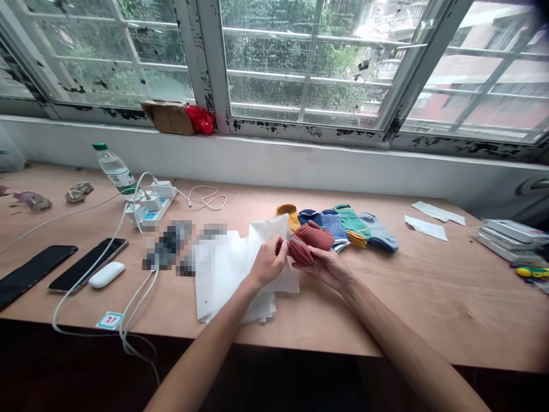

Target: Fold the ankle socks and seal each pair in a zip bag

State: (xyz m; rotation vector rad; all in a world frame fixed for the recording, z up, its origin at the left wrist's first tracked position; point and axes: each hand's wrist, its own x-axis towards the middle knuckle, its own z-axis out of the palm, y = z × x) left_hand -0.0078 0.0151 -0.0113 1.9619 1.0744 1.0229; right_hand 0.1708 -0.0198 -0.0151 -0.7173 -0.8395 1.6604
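Observation:
My right hand (328,268) is closed around a folded pair of rust-red ribbed socks (309,240), held just above the table. Close beside it on the left, my left hand (271,262) pinches the edge of a frosted white plastic bag (270,232). The socks are at that edge; I cannot tell whether any part of them is inside. More frosted bags (217,286) lie stacked under my left forearm. Behind my hands is a row of folded socks: mustard socks (287,213), blue socks (332,224), green socks (351,217) and grey socks (380,232).
To the left are a power strip (156,209) with white cables, a tilted water bottle (115,169), two phones (88,264) and a white mouse-shaped case (107,274). Paper slips (426,228) and stacked boxes (510,240) lie right. The wooden table (420,309) ends close in front of me.

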